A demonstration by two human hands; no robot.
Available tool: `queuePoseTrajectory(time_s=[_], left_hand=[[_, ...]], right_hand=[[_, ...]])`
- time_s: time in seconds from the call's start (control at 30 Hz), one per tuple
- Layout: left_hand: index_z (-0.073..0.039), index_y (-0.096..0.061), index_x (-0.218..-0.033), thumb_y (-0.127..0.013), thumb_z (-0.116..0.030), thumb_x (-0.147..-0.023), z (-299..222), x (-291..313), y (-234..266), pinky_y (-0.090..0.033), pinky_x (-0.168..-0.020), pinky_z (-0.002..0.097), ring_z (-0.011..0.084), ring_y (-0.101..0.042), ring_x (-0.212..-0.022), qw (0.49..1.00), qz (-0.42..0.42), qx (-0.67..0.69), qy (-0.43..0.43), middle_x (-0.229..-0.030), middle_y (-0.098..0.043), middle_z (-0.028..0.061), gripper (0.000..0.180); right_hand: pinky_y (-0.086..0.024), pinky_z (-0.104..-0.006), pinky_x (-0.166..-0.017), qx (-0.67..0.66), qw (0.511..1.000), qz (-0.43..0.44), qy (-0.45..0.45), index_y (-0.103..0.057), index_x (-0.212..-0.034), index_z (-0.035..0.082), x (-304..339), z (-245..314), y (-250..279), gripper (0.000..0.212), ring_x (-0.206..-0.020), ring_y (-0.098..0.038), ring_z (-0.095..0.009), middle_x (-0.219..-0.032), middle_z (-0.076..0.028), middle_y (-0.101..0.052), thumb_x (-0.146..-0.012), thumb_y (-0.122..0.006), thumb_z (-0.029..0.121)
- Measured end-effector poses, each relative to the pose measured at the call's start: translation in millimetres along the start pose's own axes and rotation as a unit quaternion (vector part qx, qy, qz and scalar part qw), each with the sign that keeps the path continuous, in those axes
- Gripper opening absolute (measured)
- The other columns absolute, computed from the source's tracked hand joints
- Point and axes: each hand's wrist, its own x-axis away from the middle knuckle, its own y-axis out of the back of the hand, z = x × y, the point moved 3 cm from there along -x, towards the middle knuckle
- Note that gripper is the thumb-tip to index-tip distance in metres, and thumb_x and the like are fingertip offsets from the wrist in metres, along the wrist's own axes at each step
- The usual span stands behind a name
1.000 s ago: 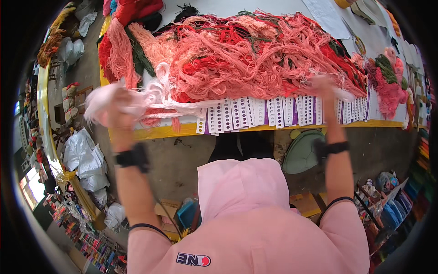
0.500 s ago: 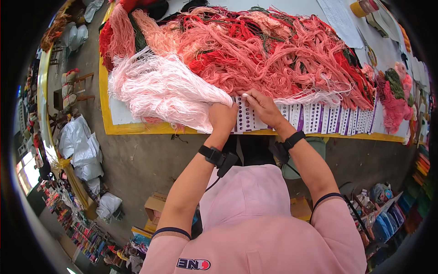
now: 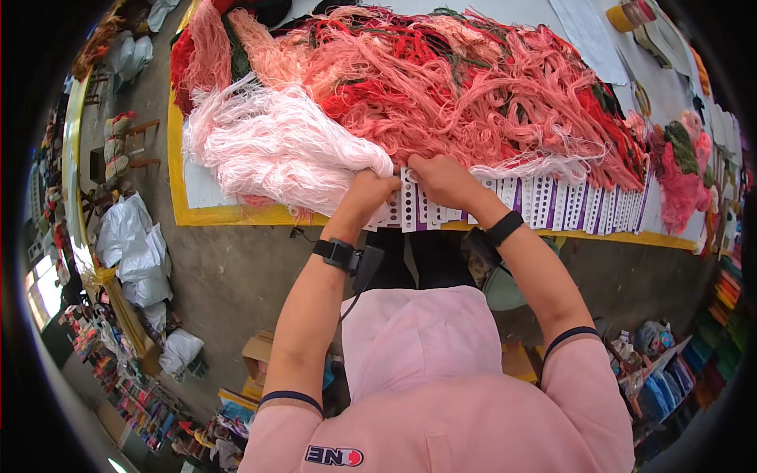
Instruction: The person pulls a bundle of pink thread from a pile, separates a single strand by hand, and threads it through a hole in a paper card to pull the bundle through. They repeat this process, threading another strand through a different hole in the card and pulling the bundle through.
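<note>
My left hand (image 3: 371, 194) is closed around the narrow right end of a big pale pink thread bundle (image 3: 276, 150), which fans out to the left over the table. Just beside it, my right hand (image 3: 443, 181) has its fingers pinched together at the top of a white card with a row of holes (image 3: 408, 201). What those fingertips hold is too small to make out. Several more such punched cards (image 3: 544, 206) lie in a row along the near edge, right of my hands. Loose salmon and red threads (image 3: 473, 102) are heaped behind both hands.
The table (image 3: 236, 215) has a yellow near edge. A white thread strand (image 3: 544, 169) lies across the card tops. Scissors (image 3: 643, 98), a paper sheet (image 3: 587, 39) and pink and green skeins (image 3: 682, 173) are at the right. White plastic bags (image 3: 134, 248) stand on the floor at left.
Both hands have shifted slightly left and come closer together. The gathered end of the pale pink bundle has moved left with my left hand, and more of the cards below shows.
</note>
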Motion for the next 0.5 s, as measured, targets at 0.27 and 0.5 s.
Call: queuePoseTrajectory(time_s=[0.27, 0.5], left_hand=[[0.0, -0.062, -0.08, -0.062, -0.004, -0.083, 5.5, -6.6, -2.4, -0.044, -0.055, 0.0282, 0.0112, -0.056, -0.059, 0.996, -0.042, -0.05, -0.067, -0.068, -0.059, 0.0035, 0.005], [0.005, -0.069, -0.086, -0.07, -0.007, -0.08, 1.9, 5.5, 19.4, -0.05, -0.05, 0.0282, 0.0131, -0.063, -0.053, 0.972, -0.122, -0.164, -0.119, -0.069, -0.069, 0.0094, 0.013]], right_hand=[[-0.049, -0.0499, -0.067, 0.072, 0.997, -0.011, -0.011, -0.061, -0.084, 0.002, -14.3, 0.1, 2.4, 0.011, -0.074, -0.063, -0.042, -0.075, -0.022, -0.065, -0.083, -0.057, 0.012], [-0.048, -0.0484, -0.07, -0.047, 0.998, -0.019, -0.023, -0.061, -0.086, 0.002, -7.1, -16.0, -2.6, 0.01, -0.081, -0.063, -0.04, -0.08, -0.02, -0.065, -0.082, -0.062, 0.011]])
